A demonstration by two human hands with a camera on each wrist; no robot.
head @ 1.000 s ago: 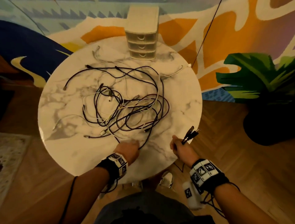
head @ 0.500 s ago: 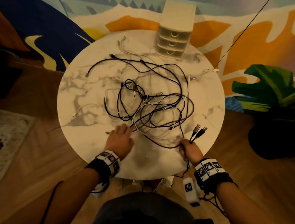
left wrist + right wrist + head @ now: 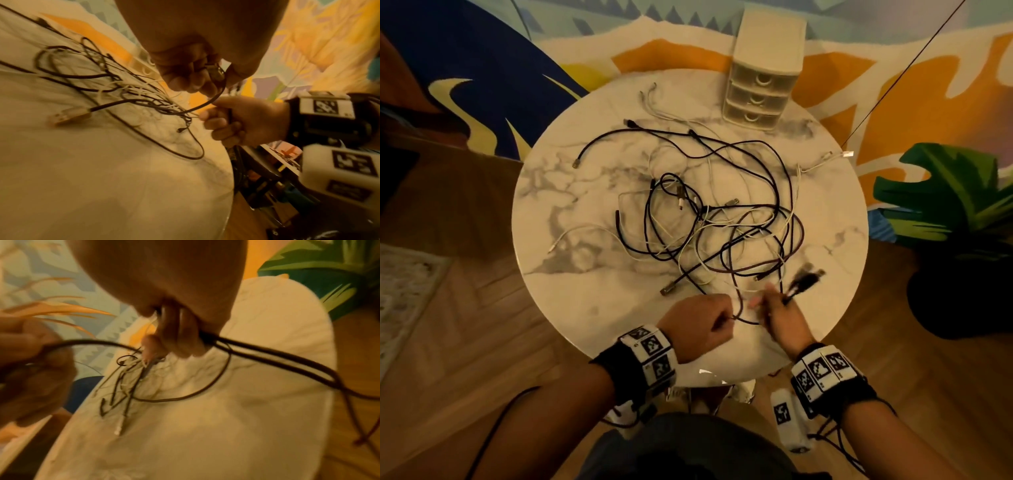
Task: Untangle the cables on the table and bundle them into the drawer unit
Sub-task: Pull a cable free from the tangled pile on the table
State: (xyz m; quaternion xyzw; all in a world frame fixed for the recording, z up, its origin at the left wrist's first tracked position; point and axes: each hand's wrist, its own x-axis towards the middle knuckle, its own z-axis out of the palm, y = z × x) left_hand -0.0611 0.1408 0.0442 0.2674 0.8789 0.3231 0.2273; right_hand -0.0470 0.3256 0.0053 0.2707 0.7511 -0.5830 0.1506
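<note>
With the left hand (image 3: pixel 697 327) pinching the dark cable (image 3: pixel 744 320) and the right hand (image 3: pixel 779 313) gripping its 2 plugs (image 3: pixel 806 279), draw slack gently away from the tangle (image 3: pixel 722 226) beyond both grips

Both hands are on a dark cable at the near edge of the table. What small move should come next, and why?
Probably draw the dark cable toward the near edge, feeding it hand to hand. The left hand and right hand both grip it, yet its far run still loops through the tangle.
</note>
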